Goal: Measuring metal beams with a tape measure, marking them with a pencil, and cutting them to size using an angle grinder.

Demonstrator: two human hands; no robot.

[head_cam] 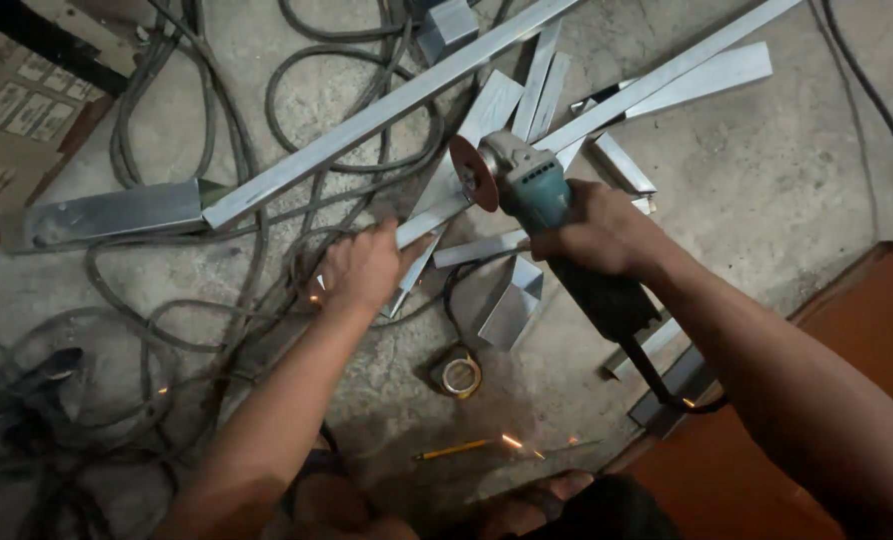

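Observation:
My right hand point(594, 232) grips a teal and black angle grinder point(551, 215), whose reddish disc point(473, 172) is raised just above a pile of grey metal bars. My left hand point(361, 268) presses down on the near end of a flat metal strip point(436, 217) that runs up under the disc. A few orange sparks lie scattered on the concrete floor point(786, 190) near my left wrist and by the pencil. The grinder's black cord trails off to the lower right.
Long metal bars point(386, 108) cross the floor at the top. Thick grey cables point(196, 300) loop at left. A tape measure point(459, 376) and a yellow pencil point(453, 450) lie near me. Cardboard point(16, 100) sits top left, an orange-brown surface point(846, 330) at right.

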